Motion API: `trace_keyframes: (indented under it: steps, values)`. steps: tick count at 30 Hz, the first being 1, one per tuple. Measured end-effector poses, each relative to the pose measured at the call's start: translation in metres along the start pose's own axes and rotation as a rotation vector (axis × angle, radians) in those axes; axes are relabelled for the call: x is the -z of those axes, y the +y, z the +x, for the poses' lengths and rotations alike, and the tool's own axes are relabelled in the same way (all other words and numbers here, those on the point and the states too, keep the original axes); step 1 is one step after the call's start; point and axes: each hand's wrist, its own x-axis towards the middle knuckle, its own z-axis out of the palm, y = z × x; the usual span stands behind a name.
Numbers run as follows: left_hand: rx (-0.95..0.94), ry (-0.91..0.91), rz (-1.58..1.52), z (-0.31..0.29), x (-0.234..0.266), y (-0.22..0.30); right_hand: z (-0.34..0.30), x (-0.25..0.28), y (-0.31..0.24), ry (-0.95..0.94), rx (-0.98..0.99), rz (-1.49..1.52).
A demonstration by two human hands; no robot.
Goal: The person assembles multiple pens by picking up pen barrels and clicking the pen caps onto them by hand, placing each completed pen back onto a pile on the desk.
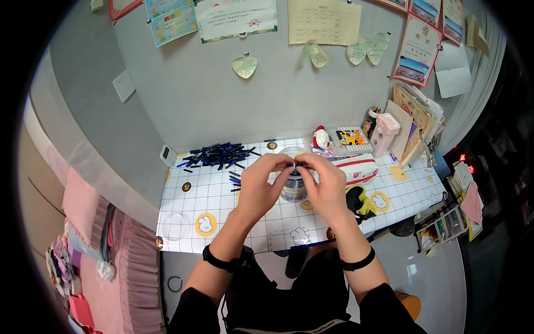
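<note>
Both my hands meet over a clear round jar (293, 192) near the middle of the table, with dark pieces visible inside it. My left hand (265, 181) is closed, its thumb and fingertips pinched together just above the jar's mouth. Mirroring it, my right hand (321, 181) pinches at the same spot, fingertips nearly touching the left ones. Something small, dark blue with a whitish bit, shows between the fingertips; its kind is too small to tell. Left of the hands lies a loose pile of short dark blue tubes (219, 155), like ink cartridges, with several strays around it.
A clear round lid (176, 226) lies at the table's left front. Right of the jar are a white-and-red pencil case (356, 168), a black-and-yellow cloth item (360, 201) and a clear box (350, 139). Behind them stand a pink bottle (385, 133) and upright notebooks (414, 119).
</note>
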Motion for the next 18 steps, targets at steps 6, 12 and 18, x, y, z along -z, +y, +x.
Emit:
trace_keyframes:
  steps: [6,12,18]
  values:
    - [-0.027,-0.005,0.137,0.005,-0.009,-0.010,0.005,0.006,0.008,-0.058,-0.046,-0.051]
    - [0.012,-0.054,0.202,-0.004,-0.020,-0.021,-0.001,0.010,0.017,-0.132,0.009,-0.199]
    - [-0.012,0.043,0.216,-0.006,-0.011,-0.020,0.000,0.012,0.014,-0.061,0.096,-0.317]
